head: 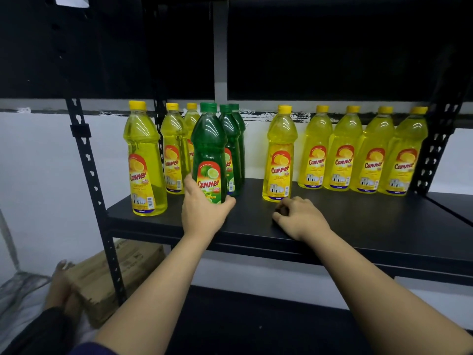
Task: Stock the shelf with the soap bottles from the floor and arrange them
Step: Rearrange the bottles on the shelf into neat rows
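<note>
Black shelf [358,226] carries upright yellow and green bottles, where the left hand [202,211] grips the front green bottle [208,155] while the right hand [297,216] rests beside it, fingers curled, holding nothing.

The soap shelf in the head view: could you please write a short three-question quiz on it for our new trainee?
1. True or false: the left hand grips a yellow bottle.
2. How many green bottles stand on the shelf?
A) one B) three C) five
3. Fill in: the right hand rests on the shelf in front of a single ______ bottle that stands apart from the others.

Key
1. False: it grips the front green bottle.
2. B: the front one and two more behind it.
3. Yellow: the lone yellow bottle, with its fingers curled and holding nothing.
</note>
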Demonstrator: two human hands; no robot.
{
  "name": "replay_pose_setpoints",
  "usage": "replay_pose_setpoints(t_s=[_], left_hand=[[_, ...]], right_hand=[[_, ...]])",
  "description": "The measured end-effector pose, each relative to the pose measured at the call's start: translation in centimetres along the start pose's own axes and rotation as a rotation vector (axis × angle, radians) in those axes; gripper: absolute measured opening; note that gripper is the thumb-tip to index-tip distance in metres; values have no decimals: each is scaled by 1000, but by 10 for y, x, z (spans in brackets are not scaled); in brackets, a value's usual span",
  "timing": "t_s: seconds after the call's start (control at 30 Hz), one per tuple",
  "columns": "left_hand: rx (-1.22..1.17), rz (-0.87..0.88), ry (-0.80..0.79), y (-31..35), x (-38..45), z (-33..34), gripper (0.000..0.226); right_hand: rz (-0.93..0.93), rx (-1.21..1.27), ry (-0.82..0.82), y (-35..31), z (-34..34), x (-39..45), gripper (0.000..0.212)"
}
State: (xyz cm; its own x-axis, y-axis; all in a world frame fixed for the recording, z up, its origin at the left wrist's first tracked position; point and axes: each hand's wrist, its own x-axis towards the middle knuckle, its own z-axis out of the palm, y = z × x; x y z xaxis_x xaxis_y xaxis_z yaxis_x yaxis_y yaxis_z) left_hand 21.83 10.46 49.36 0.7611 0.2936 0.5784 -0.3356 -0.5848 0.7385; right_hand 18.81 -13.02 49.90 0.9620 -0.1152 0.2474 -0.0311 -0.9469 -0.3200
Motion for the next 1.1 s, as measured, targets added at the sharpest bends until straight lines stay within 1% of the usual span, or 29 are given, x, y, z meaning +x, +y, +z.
replay_pose_setpoints(t_s=[0.17,0.37,0.57,0.7,0.77,0.8,0.87,0.9,0.93,1.0,1.03,1.1], left_hand=[[103,19,33,-1,1,1,105],[20,12,30,-6,-5,-5,99],[25,-1,38,-5,-8,-6,98],[145,-51,4,-1,-18,-11,102],[215,-13,59,-2,-30,-18,99],[239,37,107,-3,-38,-22,93],[262,174,157,-3,-52,-27,72],[264,234,119,-1,-58,-27,59],[255,271,36,3,-62,-28,45],[278,287,-191,18,-66,-24,26],[331,292,-292,28,-67,-21,24],[447,306,-447,52,-68,-10,26]], right_hand=[[6,-2,-11,-3,-2,-3,42],[9,1,-20,-3,-4,-4,43],[12,12,-19,-3,-4,-3,42],[9,26,-22,-4,-7,-6,41],[7,46,-31,-2,-9,-9,40],[6,62,-33,0,-11,-11,39],[0,93,-22,6,-13,-18,36],[-4,102,-14,9,-14,-21,35],[-11,108,-13,13,-16,-24,35],[-33,103,-46,20,-23,-29,35],[-47,93,-77,24,-29,-31,34],[-57,82,-138,34,-43,-35,29]])
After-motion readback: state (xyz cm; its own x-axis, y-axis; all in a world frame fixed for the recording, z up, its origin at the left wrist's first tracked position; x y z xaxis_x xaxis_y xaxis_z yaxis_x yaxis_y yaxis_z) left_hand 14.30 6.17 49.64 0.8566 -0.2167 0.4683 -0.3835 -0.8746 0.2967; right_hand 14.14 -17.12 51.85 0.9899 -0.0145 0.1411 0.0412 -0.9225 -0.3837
